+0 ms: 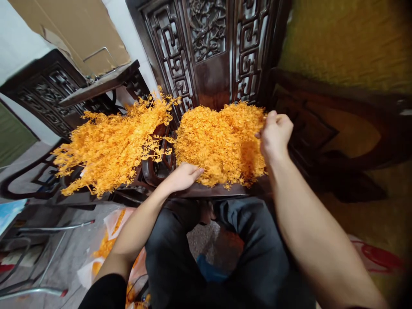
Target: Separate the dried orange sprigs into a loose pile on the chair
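We see a dense mound of orange sprigs between the person's two bare hands, filling much of the dark wooden seat before the person's knees. At its near left corner, the left hand has thumb and fingers drawn together on a thin orange sprig, blurred where it overlaps the mound. At its right edge, the right hand is curled into a loose fist, knuckles up (we cannot tell whether anything is inside it). Left of the mound, beyond a wooden armrest, we find a second, looser heap of orange branches. Behind the seat rises a carved, openwork wooden back. Farther out, at upper left, we notice a large sheet of cardboard against a pale wall; at lower left, metal legs stand on a grey floor near plastic wrapping with more orange in it. A yellowish woven surface fills the upper right.
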{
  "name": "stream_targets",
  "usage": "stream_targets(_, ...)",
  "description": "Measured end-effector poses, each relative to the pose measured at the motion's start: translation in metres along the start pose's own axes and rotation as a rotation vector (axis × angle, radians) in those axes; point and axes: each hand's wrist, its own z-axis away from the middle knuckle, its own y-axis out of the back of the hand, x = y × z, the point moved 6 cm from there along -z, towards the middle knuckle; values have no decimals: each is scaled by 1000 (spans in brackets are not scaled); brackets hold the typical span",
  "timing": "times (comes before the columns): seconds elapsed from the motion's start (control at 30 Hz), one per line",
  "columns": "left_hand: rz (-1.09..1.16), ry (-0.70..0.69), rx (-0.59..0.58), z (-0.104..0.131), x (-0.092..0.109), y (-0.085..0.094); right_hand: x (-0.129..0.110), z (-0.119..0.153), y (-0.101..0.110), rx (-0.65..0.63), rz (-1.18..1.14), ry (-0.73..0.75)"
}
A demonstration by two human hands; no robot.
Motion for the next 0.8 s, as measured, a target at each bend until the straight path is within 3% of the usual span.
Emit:
stream_targets(0.07, 59, -8, -6, 2, -4, 0, 13, 6, 3, -11, -153, -182)
stream_targets(0.13, 147, -20, -6, 2, -8, 0, 15, 23, -10, -130, -231, -296)
stream_targets(0.33, 341, -18, -45, -4, -12, 0, -14, 55, -51, -335, -493, -360)
stream_targets(0.47, 340, -63, -85, -3, -10, -2, -14, 60, -68, -498, -282, -431)
stream_targets(0.53, 334, -102, -118, -2, -8, -4, -25, 59, -69, -521, -123, -247)
stream_targets(0.63, 274, -153, -172, -2, -3, -7, -65, 61, -57, -422, 89, 251)
stream_targets(0.7, 204, -165, -188, -3, -2, -8, -90, 72, -54, -425, 262, 509)
stream_targets(0.8, 79, -139, -159, -5, -4, -10, -101, 89, -63, -595, 503, 632)
